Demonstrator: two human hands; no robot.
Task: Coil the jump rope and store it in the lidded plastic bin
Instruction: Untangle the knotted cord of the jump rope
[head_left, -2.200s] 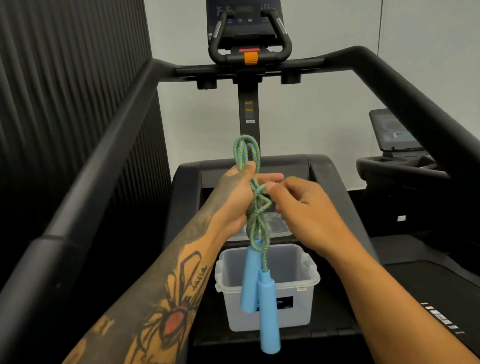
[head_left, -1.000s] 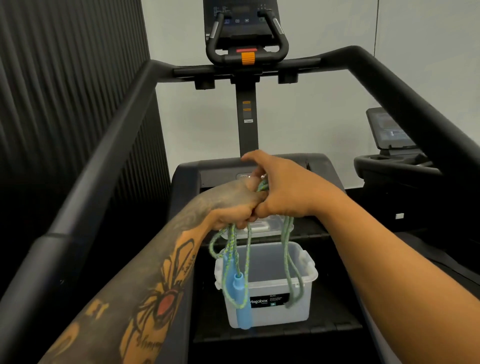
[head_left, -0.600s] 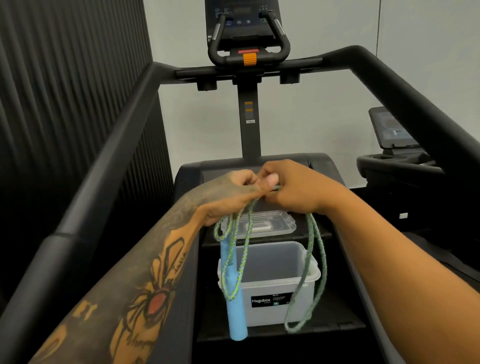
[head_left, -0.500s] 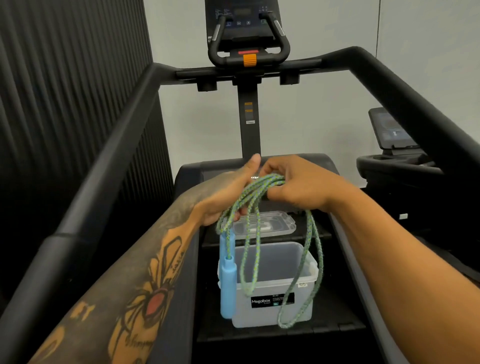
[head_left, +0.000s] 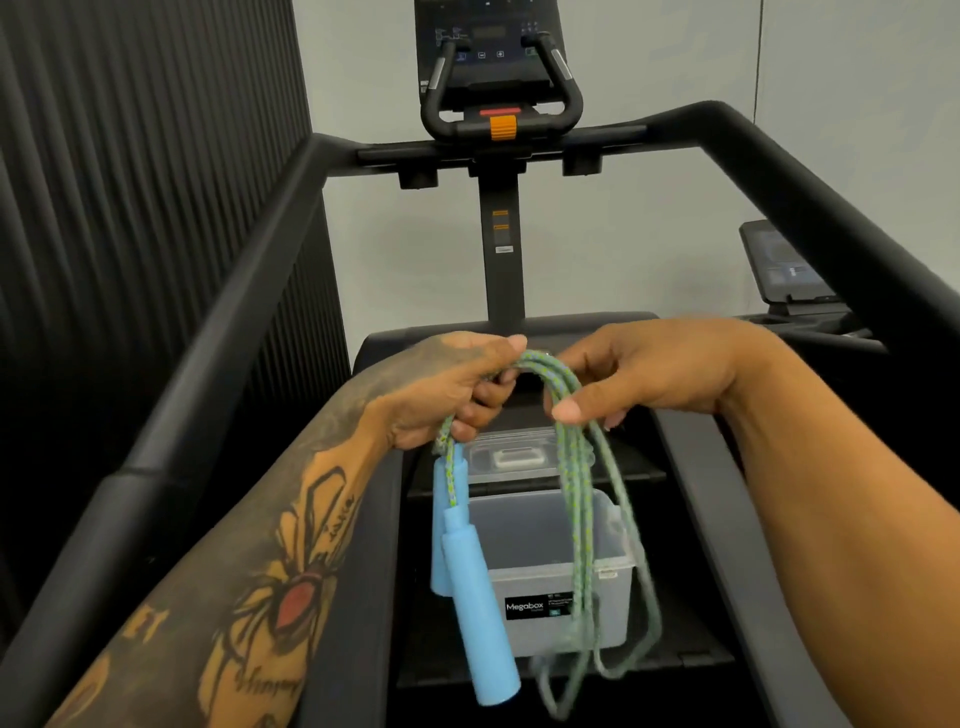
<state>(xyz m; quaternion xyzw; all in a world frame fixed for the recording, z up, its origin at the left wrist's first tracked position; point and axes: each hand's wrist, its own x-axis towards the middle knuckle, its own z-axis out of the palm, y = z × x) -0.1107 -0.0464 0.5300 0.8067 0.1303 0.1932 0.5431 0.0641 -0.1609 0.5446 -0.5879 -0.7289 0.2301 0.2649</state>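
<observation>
A green-and-blue braided jump rope (head_left: 575, 493) arches between my two hands in several loops that hang down in front of the bin. My left hand (head_left: 452, 389) grips the rope near its two light blue handles (head_left: 478, 592), which dangle below that hand. My right hand (head_left: 644, 374) pinches the loops from the other side, thumb and fingers around the strands. Below stands an open translucent plastic bin (head_left: 540, 530) with a black label. Its clear lid (head_left: 519, 454) lies flat just behind it.
The bin and lid rest on the black treadmill deck (head_left: 691, 660). Black handrails (head_left: 223, 332) run along both sides, meeting at the console post (head_left: 501, 249). A ribbed dark wall stands at left; another machine (head_left: 784, 280) sits at right.
The tight bundle held up earlier has been loosened into long hanging loops. My hands have drawn slightly apart, and both handles now dangle under the left hand.
</observation>
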